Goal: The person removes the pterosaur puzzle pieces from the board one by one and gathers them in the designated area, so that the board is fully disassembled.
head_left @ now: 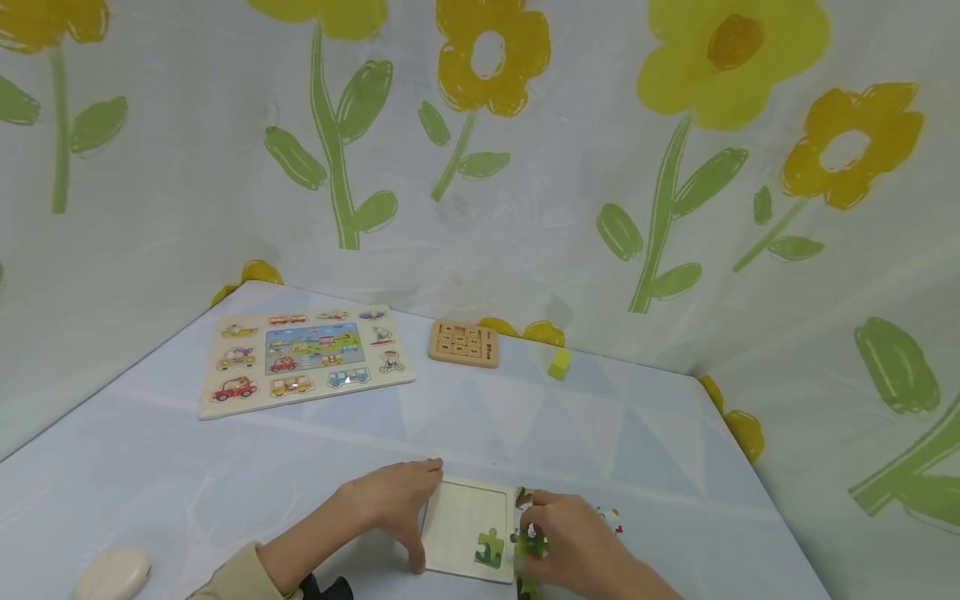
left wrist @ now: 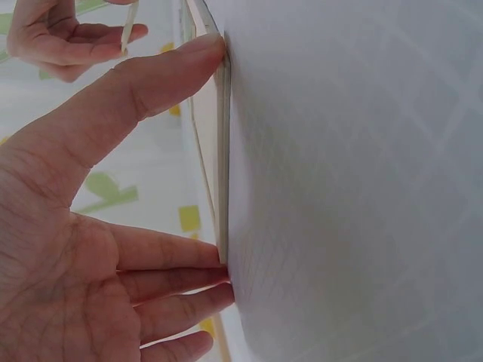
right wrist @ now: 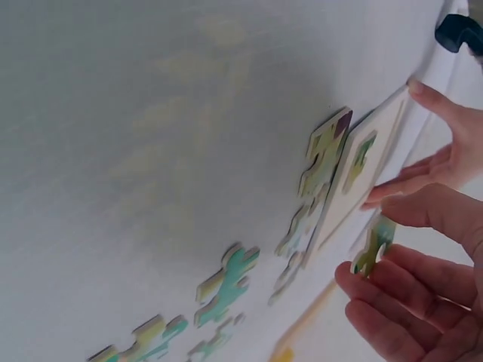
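Observation:
A square wooden puzzle board [head_left: 457, 521] with a raised rim lies near the table's front. One green jigsaw piece [head_left: 490, 547] sits in its lower right part. My left hand [head_left: 395, 502] holds the board along its left side, thumb at the near corner and fingers at the far one. Over the board's right edge, my right hand [head_left: 573, 537] pinches another jigsaw piece [right wrist: 375, 245] between thumb and fingers, tilted up off the table in the right wrist view. Loose pieces [right wrist: 324, 154] lie right beside the board, partly hidden by the right hand in the head view.
More loose pieces [right wrist: 226, 283] lie farther right. At the back are a vehicle picture puzzle [head_left: 307, 392], a wooden number slide puzzle [head_left: 463, 344] and a yellow-green block [head_left: 559, 364]. A rounded cream object [head_left: 112, 575] lies front left. A flowered curtain [head_left: 525, 250] borders the table.

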Available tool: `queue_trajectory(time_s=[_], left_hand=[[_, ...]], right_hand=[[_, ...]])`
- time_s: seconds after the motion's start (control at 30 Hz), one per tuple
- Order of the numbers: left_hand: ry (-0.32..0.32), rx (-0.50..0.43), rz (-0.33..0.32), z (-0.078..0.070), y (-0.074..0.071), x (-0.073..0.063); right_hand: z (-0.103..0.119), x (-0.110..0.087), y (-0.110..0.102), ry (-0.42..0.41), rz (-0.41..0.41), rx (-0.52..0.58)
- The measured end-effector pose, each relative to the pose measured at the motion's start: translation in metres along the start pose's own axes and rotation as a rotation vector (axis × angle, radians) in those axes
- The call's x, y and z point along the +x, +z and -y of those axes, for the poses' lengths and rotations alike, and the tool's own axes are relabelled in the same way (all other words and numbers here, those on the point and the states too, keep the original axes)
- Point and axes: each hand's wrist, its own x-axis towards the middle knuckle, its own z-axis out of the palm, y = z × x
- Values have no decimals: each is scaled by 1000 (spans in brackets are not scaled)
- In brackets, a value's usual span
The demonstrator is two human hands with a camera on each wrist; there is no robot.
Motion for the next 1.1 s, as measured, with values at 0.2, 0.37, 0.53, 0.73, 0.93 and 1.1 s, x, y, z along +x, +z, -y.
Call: queue_trajectory(time_s=[0.2,0.37,0.53,0.73,0.93,1.1], left_hand=[[15,12,-8,0,0,0],[22,9,-11,0,1,0],[7,-2,-6,1,1,0],[12,6,-9,2,1,-1],[19,10,-13,2,1,-1],[14,14,-11,3,1,-1]], right_hand=[[-6,-10,-4,70,63,26],[-12,-17,-7,134,118,3],[-20,-26,-9,160,147,-9],[-25,-33,-9,195,183,-17],[-29,-39,-7,204,215,21],[-31,-40,-5,242,269,48]])
